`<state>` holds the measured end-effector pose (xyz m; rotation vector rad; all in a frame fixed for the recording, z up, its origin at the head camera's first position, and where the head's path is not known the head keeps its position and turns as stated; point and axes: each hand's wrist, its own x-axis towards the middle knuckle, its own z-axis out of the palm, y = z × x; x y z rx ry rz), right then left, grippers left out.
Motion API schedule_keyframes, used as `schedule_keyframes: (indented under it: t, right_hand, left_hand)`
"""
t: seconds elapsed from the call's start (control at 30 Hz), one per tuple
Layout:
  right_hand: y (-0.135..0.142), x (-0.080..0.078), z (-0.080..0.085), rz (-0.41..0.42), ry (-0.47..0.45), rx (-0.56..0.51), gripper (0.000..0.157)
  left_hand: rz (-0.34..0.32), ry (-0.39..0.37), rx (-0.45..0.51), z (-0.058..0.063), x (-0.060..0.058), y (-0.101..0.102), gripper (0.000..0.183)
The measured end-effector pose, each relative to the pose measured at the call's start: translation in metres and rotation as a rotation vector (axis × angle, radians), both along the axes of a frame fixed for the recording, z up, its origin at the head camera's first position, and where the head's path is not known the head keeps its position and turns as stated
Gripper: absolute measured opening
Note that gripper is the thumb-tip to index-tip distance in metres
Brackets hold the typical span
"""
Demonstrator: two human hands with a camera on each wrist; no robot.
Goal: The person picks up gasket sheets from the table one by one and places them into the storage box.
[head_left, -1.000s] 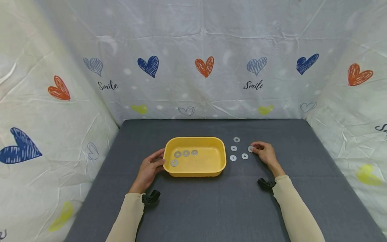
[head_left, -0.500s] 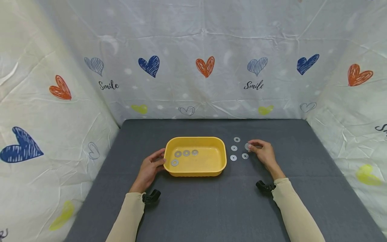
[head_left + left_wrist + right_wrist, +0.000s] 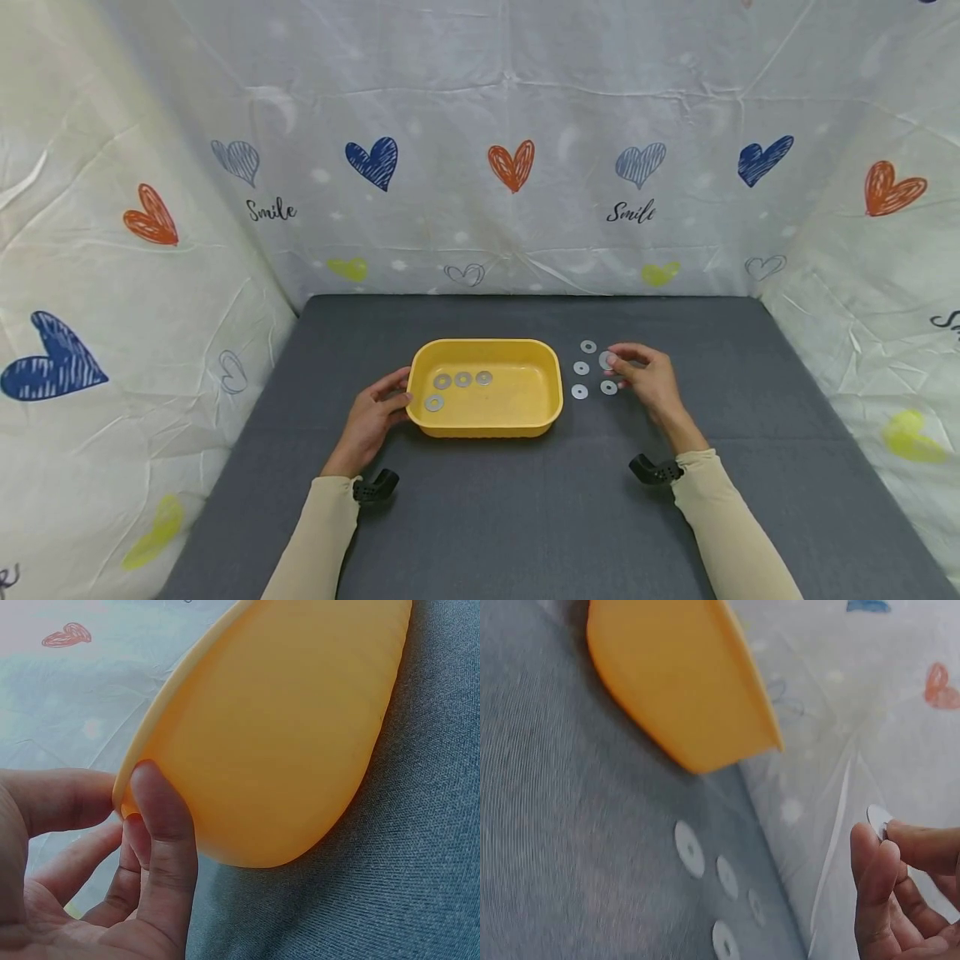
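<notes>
A yellow plastic tray (image 3: 517, 392) stands on the dark cloth with several metal washers (image 3: 462, 379) lying in its left half. My left hand (image 3: 369, 421) grips the tray's left end; in the left wrist view the thumb lies on the outer wall and a finger on the rim (image 3: 146, 727). To the right of the tray, my right hand (image 3: 649, 379) pinches a washer (image 3: 877, 817) between thumb and fingers, raised off the table. Several more washers (image 3: 580, 392) lie flat between the tray and that hand, some close under its fingertips.
Dark grey cloth (image 3: 510, 517) covers the table. Pale sheeting (image 3: 555, 108) printed with hearts hangs behind it and on both sides. Each wrist wears a black camera mount, seen at the left strap (image 3: 375, 486) and the right strap (image 3: 655, 469).
My right hand has lifted its washer from the table and carried it left, toward the tray. The left hand and tray have hardly moved.
</notes>
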<state>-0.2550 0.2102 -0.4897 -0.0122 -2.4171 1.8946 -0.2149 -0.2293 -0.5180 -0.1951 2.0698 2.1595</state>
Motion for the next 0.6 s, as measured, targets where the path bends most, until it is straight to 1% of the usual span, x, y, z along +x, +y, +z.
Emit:
schedule_keyframes:
  t: [0.1,0.27,0.43,0.6]
  right_hand:
    - [-0.007,0.003,0.006,0.023,-0.017,-0.023,0.034]
    - [-0.016,0.006,0.014,0.054,-0.033,-0.043,0.037]
    - [-0.025,0.008,0.021,0.089,-0.015,-0.034,0.036]
    - [-0.035,0.01,0.025,0.118,-0.003,-0.047,0.034]
  left_hand:
    - [0.004,0.004,-0.006,0.001,0.001,-0.002,0.053]
    - [-0.009,0.011,-0.023,0.002,0.002,-0.002,0.053]
    - [-0.006,0.011,-0.022,0.001,0.002,0.0,0.053]
    - [-0.004,0.012,-0.017,0.0,0.002,-0.001,0.052]
